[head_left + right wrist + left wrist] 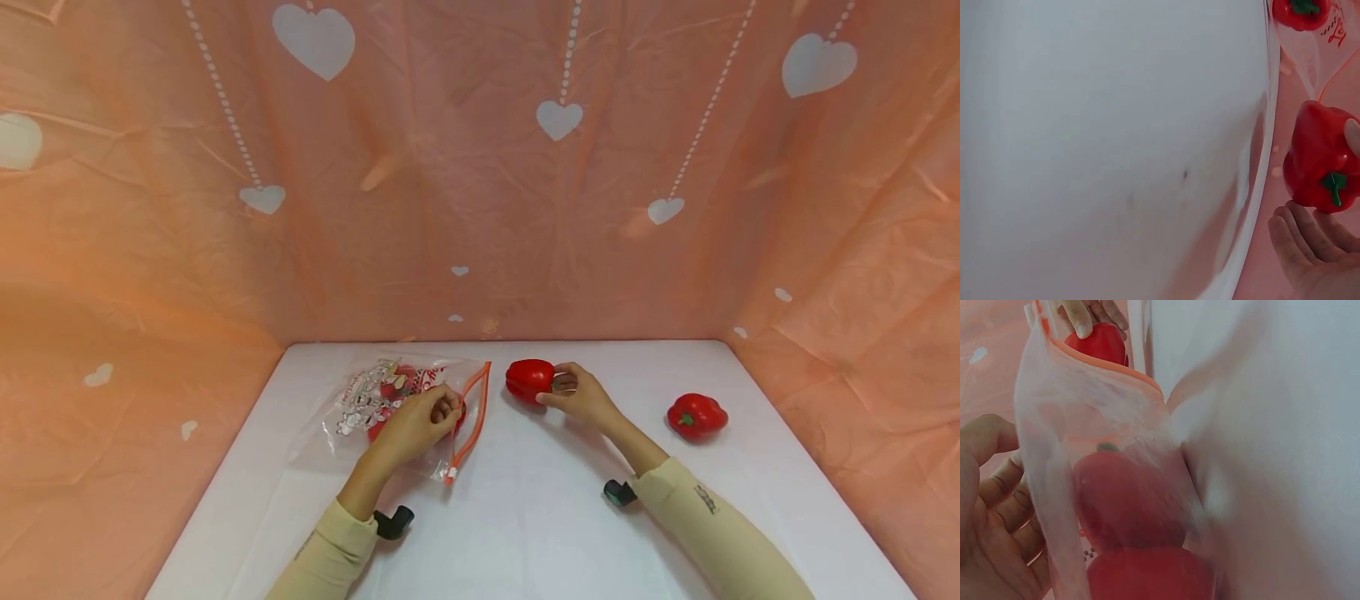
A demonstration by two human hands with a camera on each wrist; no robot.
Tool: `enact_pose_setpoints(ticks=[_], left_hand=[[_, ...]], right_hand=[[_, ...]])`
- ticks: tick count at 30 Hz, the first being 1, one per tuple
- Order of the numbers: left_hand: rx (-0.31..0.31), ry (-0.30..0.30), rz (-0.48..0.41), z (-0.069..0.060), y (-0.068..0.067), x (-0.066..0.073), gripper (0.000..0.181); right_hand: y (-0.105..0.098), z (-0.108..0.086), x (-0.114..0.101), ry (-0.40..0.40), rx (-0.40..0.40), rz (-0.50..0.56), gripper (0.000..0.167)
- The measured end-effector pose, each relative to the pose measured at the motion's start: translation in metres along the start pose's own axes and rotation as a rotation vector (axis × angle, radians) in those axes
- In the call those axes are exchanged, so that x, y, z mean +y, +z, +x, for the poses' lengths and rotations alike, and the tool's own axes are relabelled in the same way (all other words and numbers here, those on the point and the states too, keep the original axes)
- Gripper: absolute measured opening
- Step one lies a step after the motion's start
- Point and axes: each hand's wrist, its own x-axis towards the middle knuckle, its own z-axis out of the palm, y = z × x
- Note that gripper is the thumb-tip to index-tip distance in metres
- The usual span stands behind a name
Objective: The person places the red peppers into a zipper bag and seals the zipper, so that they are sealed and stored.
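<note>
A clear zip bag [330, 433] with an orange zip edge lies on the left of the table. Inside it are red bell peppers [1129, 500], seen through the film in the left wrist view. My left hand [417, 425] pinches the film of the bag near its mouth, which stands partly raised. To the right of that mouth, my right hand [585, 400] grips a red bell pepper [528, 380] between thumb and fingers, its green stem facing the palm. In the right wrist view this pepper [1319, 156] is close to the bag's opening.
Another red bell pepper [697, 417] sits on the right side of the white table [525, 533]. Peach-coloured cloth [510, 250] with white hearts hangs along the back and sides. A black wrist camera [393, 523] juts out beside the left wrist, and another camera [619, 492] beside the right.
</note>
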Motion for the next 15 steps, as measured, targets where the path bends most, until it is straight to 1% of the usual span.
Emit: enact_pose_setpoints(ticks=[6, 12, 15], left_hand=[[-0.020, -0.002, -0.008, 0.001, 0.000, 0.000, 0.005], [-0.021, -0.043, -0.053, -0.001, -0.004, 0.001, 0.007], [-0.019, -0.043, -0.052, -0.001, -0.005, 0.000, 0.007]], right_hand=[[0.007, -0.008, -0.003, -0.010, -0.020, 0.010, 0.069], [0.013, -0.014, -0.008, -0.064, -0.044, 0.014, 0.066], [0.016, -0.017, -0.010, -0.057, -0.057, 0.030, 0.065]])
